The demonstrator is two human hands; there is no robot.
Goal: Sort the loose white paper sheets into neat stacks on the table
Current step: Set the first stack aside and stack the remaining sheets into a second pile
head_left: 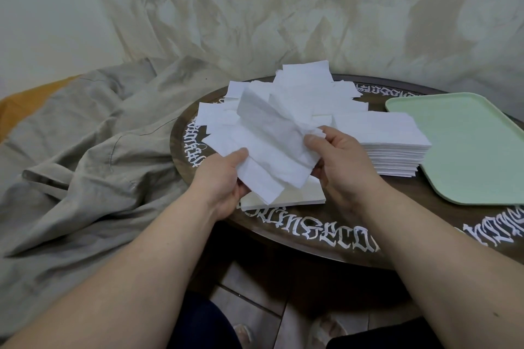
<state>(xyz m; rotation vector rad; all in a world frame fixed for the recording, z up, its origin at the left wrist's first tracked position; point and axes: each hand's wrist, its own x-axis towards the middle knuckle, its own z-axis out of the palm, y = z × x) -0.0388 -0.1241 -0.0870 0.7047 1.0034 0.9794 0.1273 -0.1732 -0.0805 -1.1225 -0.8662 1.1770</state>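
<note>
Left hand (224, 178), right hand (340, 161) pinch limp crinkled sheets (272, 150) above round dark table (312, 238); squared stack (397, 150) beside.

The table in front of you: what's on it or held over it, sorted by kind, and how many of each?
Neat stacks of white paper: 2, a tall stack beside the tray and a low stack under the hands
Loose heap of sheets: 1
Held bunch of sheets: 1, gripped by left hand and right hand
Green tray: 1
Total: 5

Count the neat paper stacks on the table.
2: a tall stack right of the right hand, beside the green tray; a thin stack under the held sheets. Loose pile may hide more.
</note>
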